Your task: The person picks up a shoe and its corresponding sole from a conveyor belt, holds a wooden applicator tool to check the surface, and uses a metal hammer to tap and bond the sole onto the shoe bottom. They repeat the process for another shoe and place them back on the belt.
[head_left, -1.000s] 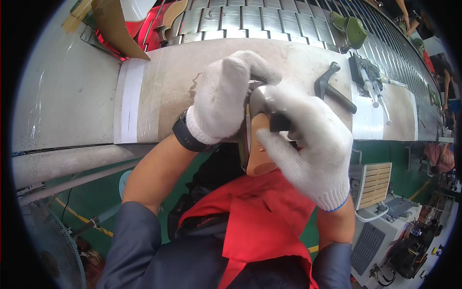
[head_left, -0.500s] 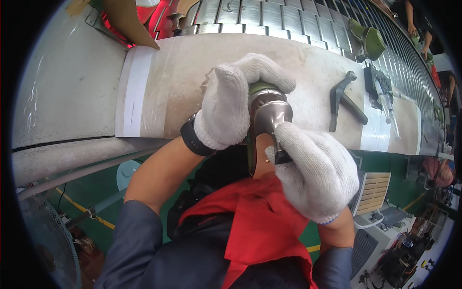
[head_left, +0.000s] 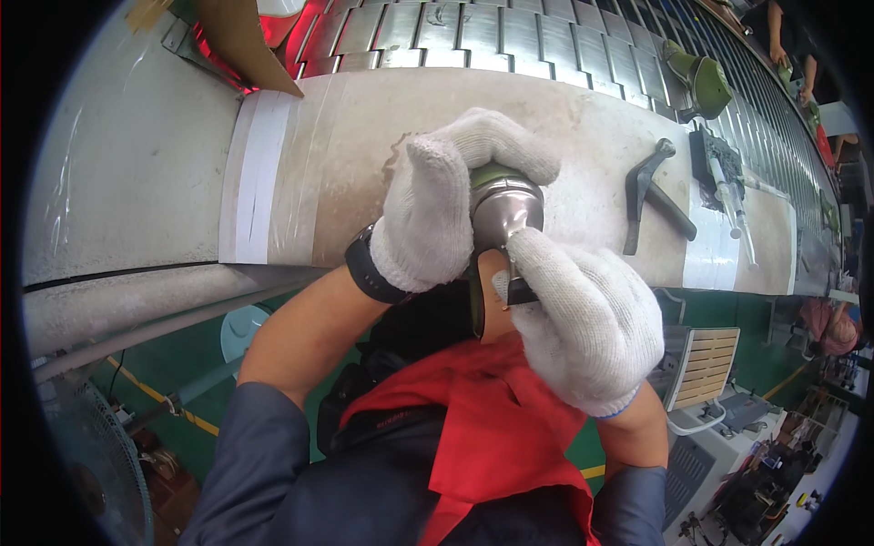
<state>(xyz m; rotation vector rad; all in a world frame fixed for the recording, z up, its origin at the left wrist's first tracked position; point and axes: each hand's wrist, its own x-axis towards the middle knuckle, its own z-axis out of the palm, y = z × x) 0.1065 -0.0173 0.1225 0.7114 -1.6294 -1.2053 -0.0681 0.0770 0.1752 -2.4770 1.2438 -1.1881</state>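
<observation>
Both my hands wear white knit gloves. Curled around the back end of an upturned green shoe [head_left: 492, 171] is my left hand [head_left: 428, 205], its fingers wrapped over the far side. The shoe's tan sole [head_left: 497, 318] faces up and points toward my body. My right hand [head_left: 592, 314] pinches a shiny silver shoe heel [head_left: 506, 218] near its narrow, dark-tipped end. The heel's wide end rests against the shoe's heel seat, and its seam there is partly covered by my left hand.
A dark hammer-like tool [head_left: 657, 196] lies right on the pale worktable [head_left: 355, 118], beside a black block [head_left: 708, 150] with syringes [head_left: 731, 200]. Beyond runs a metal slat conveyor [head_left: 492, 36] carrying another green shoe [head_left: 706, 86]. Cardboard [head_left: 241, 41] stands far left; a fan [head_left: 105, 464] is lower left.
The silver heel has moved slightly left and tilted, and its wide end now covers the shoe's heel seat, which was partly exposed. My right hand shifted left with it.
</observation>
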